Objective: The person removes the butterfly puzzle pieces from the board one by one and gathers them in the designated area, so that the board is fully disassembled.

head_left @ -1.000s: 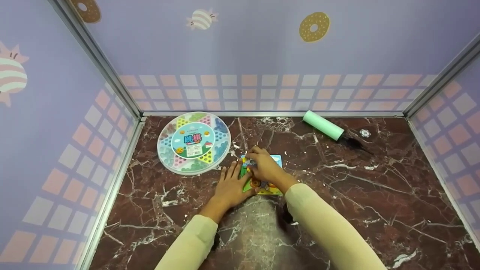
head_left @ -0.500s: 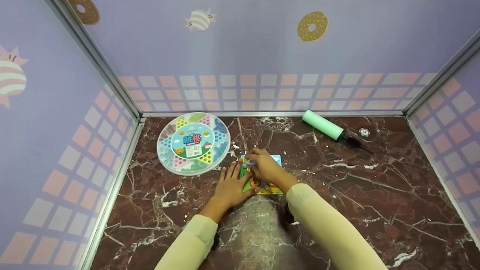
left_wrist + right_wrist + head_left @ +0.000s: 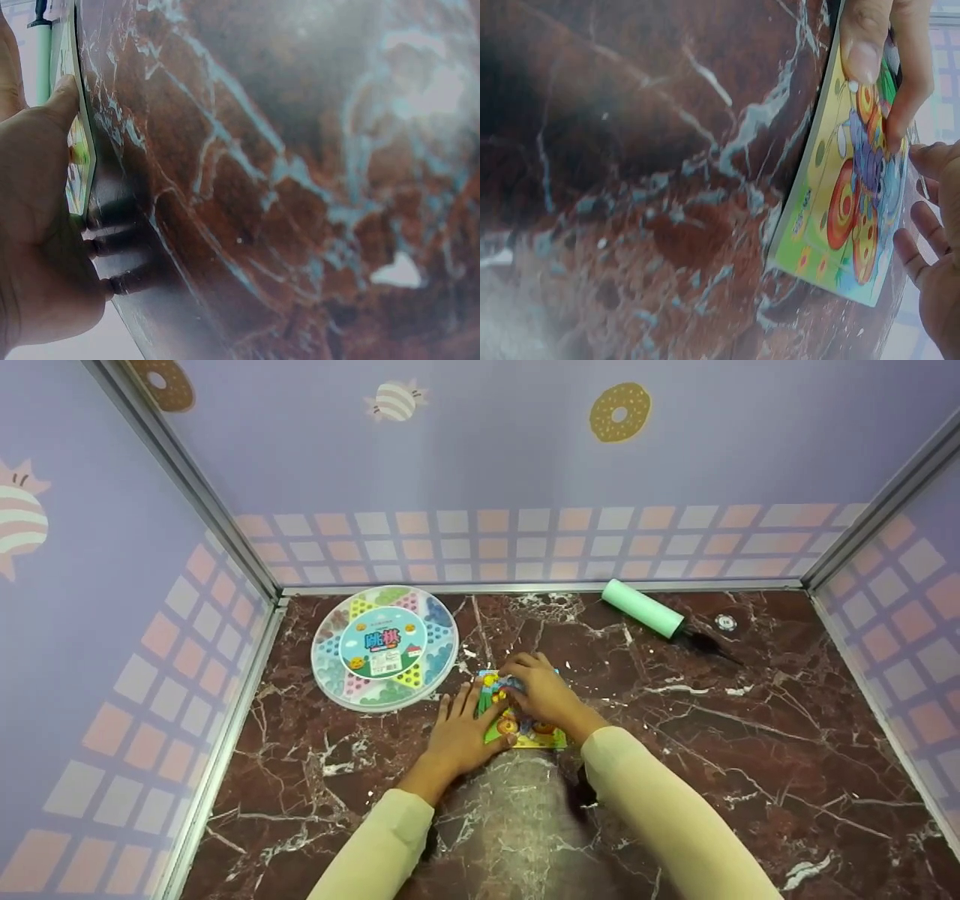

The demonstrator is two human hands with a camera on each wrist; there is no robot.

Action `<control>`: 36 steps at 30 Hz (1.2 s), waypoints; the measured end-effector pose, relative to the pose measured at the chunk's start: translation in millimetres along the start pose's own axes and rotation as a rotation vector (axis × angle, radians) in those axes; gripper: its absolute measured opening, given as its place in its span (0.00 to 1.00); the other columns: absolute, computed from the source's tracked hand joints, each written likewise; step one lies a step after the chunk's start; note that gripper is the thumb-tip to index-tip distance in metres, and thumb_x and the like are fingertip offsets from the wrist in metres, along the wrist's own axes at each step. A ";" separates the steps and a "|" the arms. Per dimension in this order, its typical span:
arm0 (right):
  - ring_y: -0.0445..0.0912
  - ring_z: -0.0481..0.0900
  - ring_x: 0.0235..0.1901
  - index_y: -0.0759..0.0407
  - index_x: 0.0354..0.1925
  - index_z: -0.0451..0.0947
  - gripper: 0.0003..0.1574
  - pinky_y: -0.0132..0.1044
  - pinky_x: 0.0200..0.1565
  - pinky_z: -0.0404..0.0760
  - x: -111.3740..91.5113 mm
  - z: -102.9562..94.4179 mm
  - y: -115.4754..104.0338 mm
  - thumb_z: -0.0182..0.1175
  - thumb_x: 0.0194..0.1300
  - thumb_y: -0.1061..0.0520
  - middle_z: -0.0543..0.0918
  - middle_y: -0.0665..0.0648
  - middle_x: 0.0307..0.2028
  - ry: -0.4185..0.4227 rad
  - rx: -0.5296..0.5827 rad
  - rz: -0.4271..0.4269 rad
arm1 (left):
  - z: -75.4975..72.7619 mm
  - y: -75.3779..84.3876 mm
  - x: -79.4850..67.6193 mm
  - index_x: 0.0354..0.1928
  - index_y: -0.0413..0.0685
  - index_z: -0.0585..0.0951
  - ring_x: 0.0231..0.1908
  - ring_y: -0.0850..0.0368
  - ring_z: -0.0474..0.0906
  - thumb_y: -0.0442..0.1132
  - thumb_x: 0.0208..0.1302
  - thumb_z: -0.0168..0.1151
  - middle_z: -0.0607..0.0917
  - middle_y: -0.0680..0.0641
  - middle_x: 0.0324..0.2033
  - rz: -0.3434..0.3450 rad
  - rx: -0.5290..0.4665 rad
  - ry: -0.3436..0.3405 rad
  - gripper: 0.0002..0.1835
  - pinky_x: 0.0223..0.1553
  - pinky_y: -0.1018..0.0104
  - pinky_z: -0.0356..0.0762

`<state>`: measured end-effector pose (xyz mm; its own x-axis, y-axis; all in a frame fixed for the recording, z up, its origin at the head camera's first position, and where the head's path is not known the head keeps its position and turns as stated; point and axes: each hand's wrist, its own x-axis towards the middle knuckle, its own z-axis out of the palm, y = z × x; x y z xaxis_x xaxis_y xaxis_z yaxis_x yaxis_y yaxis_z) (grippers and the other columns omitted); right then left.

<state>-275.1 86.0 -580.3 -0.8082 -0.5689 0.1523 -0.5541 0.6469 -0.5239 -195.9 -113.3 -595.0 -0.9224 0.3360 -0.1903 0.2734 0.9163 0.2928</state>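
A person in pale sleeves worked with both hands over a small, brightly coloured picture board that lay flat near the middle of a dark red, marble-patterned desk, well apart from the back edge. The left hand spread its fingers along the board's left side, thumb resting on the printed face. The right hand reached across the board's upper part with its fingers bent and the tips touching or just above the picture; whether its grip held a piece could not be told.

In the desk's back left corner, a round, clear-topped game box bore a star pattern and a blue label. By the back edge, right of centre, lay a mint-green cylinder with a black, tapering end, and a small round chip sat just beside it, toward the back right corner. Printed doughnuts and sweets decorated the lilac wall behind.
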 end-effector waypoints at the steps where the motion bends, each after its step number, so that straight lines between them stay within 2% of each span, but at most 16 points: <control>1: 0.62 0.80 0.66 0.61 0.61 0.87 0.18 0.66 0.76 0.73 -0.8 -0.7 0.7 0.69 0.79 0.55 0.85 0.62 0.63 0.004 -0.013 0.002 | 0.1 -0.1 0.0 0.88 0.67 0.63 0.90 0.36 0.42 0.76 0.78 0.50 0.45 0.39 0.91 -0.001 0.002 -0.002 0.44 0.87 0.30 0.43; 4: 0.61 0.79 0.62 0.61 0.57 0.89 0.15 0.61 0.67 0.80 -3.6 -2.6 3.9 0.69 0.79 0.55 0.86 0.61 0.62 0.032 -0.037 -0.001 | -0.4 0.1 -0.2 0.88 0.67 0.64 0.90 0.36 0.43 0.75 0.79 0.51 0.45 0.39 0.91 -0.002 0.002 -0.002 0.43 0.88 0.30 0.43; 7: 0.61 0.79 0.61 0.60 0.56 0.90 0.14 0.61 0.66 0.81 -6.4 -5.5 8.1 0.69 0.79 0.55 0.86 0.61 0.63 0.038 -0.030 0.002 | -1.4 0.9 -0.6 0.87 0.66 0.65 0.90 0.35 0.44 0.74 0.79 0.51 0.46 0.38 0.91 0.004 0.000 0.005 0.42 0.87 0.30 0.44; 13: 0.62 0.79 0.60 0.62 0.52 0.91 0.12 0.64 0.66 0.79 -13.2 -12.7 19.0 0.70 0.78 0.56 0.86 0.63 0.63 0.054 0.003 -0.023 | -1.2 0.9 -0.1 0.87 0.65 0.66 0.89 0.34 0.45 0.74 0.79 0.51 0.48 0.37 0.90 0.007 0.007 0.013 0.42 0.87 0.30 0.46; 20: 0.64 0.82 0.58 0.63 0.50 0.91 0.10 0.64 0.63 0.78 -24.2 -21.4 32.9 0.72 0.75 0.58 0.88 0.65 0.60 0.096 -0.015 -0.068 | -0.1 0.5 1.0 0.88 0.67 0.64 0.90 0.35 0.43 0.74 0.79 0.51 0.47 0.38 0.91 0.004 0.004 0.009 0.43 0.88 0.31 0.43; 29: 0.65 0.81 0.56 0.64 0.52 0.91 0.11 0.63 0.61 0.78 -38.2 -29.8 51.7 0.72 0.75 0.60 0.89 0.67 0.60 0.109 0.014 -0.074 | 0.3 -1.0 0.2 0.87 0.65 0.65 0.90 0.34 0.45 0.74 0.78 0.52 0.48 0.37 0.90 0.002 0.000 0.018 0.43 0.87 0.30 0.44; 36: 0.67 0.83 0.56 0.65 0.48 0.91 0.08 0.61 0.60 0.76 -55.2 -40.0 72.7 0.73 0.71 0.64 0.89 0.69 0.58 0.155 0.043 -0.086 | 1.1 -0.9 0.9 0.87 0.65 0.65 0.90 0.34 0.43 0.75 0.79 0.52 0.47 0.37 0.90 0.008 -0.035 0.008 0.43 0.87 0.29 0.42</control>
<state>-278.7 184.8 -593.2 -0.7811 -0.5339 0.3237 -0.6161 0.5749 -0.5384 -196.7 -113.6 -596.5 -0.9224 0.3412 -0.1808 0.2708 0.9054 0.3270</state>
